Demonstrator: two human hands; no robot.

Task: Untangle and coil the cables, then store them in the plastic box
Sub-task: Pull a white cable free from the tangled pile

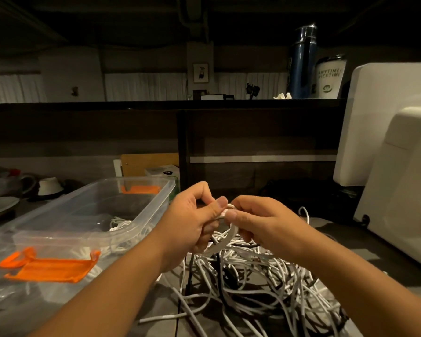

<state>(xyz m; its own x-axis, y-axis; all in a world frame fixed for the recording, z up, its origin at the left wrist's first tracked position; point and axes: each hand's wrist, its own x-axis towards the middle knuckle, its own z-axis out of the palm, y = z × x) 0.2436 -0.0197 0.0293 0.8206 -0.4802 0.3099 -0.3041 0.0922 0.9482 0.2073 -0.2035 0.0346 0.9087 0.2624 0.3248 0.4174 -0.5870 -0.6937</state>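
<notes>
A small coil of white cable hangs above the table between both hands. My left hand grips its left side, thumb on top. Fingers and thumb of my right hand pinch the coil's top. Below them a tangled pile of white and a few dark cables spreads over the table. To the left stands the clear plastic box with orange latches, and some white cables lie inside it.
The box's clear lid with an orange clip lies at the front left. Two white appliances stand close on the right. Dishes sit at the far left. On a dark shelf behind stand a blue bottle and a white tumbler.
</notes>
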